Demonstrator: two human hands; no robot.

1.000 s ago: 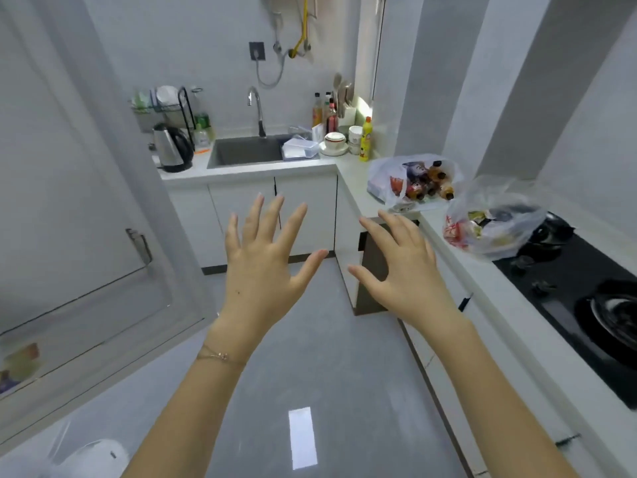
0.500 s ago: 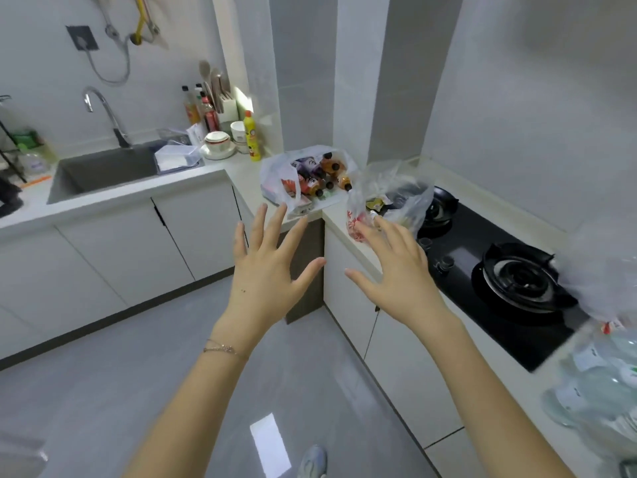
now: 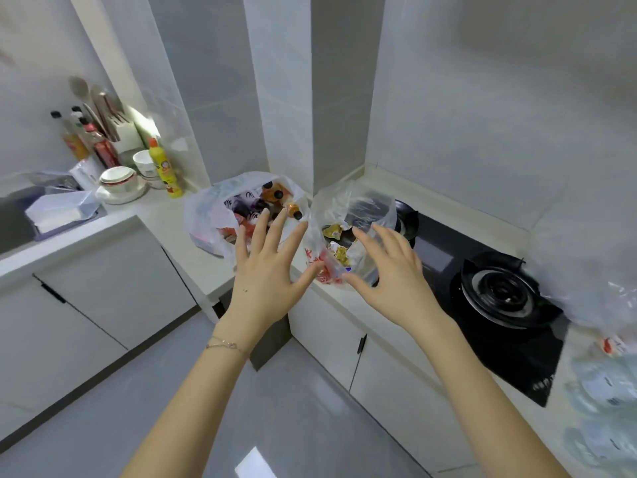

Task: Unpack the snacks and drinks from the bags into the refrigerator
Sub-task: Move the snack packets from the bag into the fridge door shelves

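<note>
Here, left hand: raised palm-down, fingers spread wide, empty, held before the bag of drinks; thin chain bracelet on the wrist.
Right hand: also empty with fingers fanned apart, thumb and fingertips at the near side of the bag of snacks; contact with the plastic hard to judge.
Bag of snacks: clear plastic, mouth open, standing at the counter edge just beside the stove; small yellow and red wrapped packets inside.
Bag of drinks: clear plastic, open, resting on the counter corner to the left of the snack bag; orange bottles with dark caps and printed cartons visible within.
Countertop: pale, L-shaped, bearing both bags.
Stove: black gas hob with round burner, right of the snack bag.
Third bag: blurred clear plastic at the far right edge; contents unclear.
Yellow bottle: upright, further back on the counter, near stacked white bowls.
Condiment bottles: clustered against the wall beside a utensil holder.
Refrigerator: outside this view.
</note>
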